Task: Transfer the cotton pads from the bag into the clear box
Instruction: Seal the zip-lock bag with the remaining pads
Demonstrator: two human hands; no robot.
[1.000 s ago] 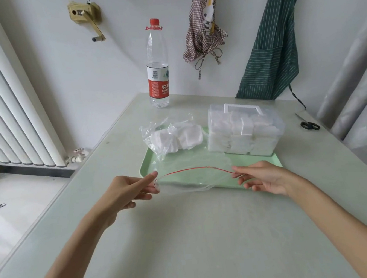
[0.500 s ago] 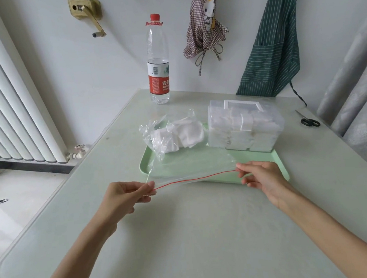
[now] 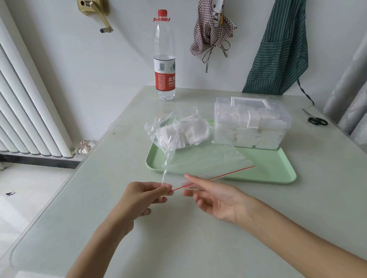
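A clear zip bag (image 3: 207, 161) with a red seal strip (image 3: 226, 175) lies across the front of the green tray (image 3: 271, 173). Its far end holds white cotton pads (image 3: 191, 133) in crumpled plastic. My left hand (image 3: 139, 199) pinches the seal's left corner. My right hand (image 3: 215, 196), slightly blurred, has its fingertips closed on the seal just right of the left hand. The seal's right end hangs free over the tray. The clear box (image 3: 250, 123), with a white handle and a shut lid, stands at the tray's back right, packed with white pads.
A water bottle (image 3: 165, 69) stands at the table's far edge. Black scissors (image 3: 316, 120) lie at the far right. A white radiator (image 3: 5, 88) is left of the table. Two aprons hang on the back wall.
My right hand has slid left along the red seal from its right end to close beside my left hand. The seal's right end is now free.
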